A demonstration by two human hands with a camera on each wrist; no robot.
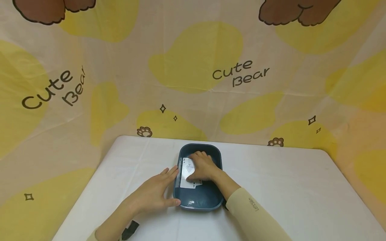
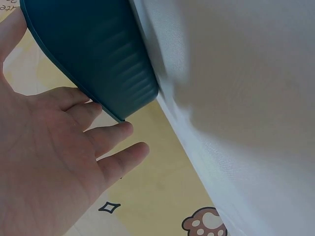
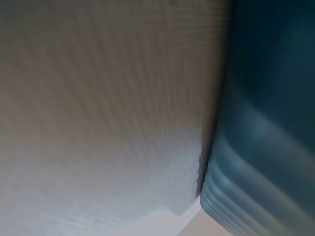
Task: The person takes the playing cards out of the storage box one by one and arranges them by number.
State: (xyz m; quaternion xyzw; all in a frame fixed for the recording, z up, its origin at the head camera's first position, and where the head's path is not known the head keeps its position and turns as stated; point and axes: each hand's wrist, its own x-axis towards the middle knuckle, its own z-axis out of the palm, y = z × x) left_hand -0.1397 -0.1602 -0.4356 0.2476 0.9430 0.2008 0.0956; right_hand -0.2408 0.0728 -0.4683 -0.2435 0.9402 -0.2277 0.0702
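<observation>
A dark blue oblong basin (image 1: 200,201) stands on the white-covered table. Inside, toward its left side, lie overlapping playing cards (image 1: 187,167); one shows an ace's corner mark. My right hand (image 1: 205,167) reaches into the basin over the cards, thumb across their faces and fingers bent near their far end. Whether it grips any card I cannot tell. Outside the basin, my left hand (image 1: 156,190) has its fingers stretched along the left rim, thumb at the near left corner. In the left wrist view, the left hand's fingertips (image 2: 88,110) lie along the basin's rim (image 2: 74,81).
White cloth (image 1: 301,194) covers the table on both sides of the basin. Behind it hangs a yellow and beige printed curtain (image 1: 193,60) with lettering. A black strap (image 1: 130,230) sits at the left wrist. In the right wrist view, the basin's ribbed wall (image 3: 256,167) fills the right side.
</observation>
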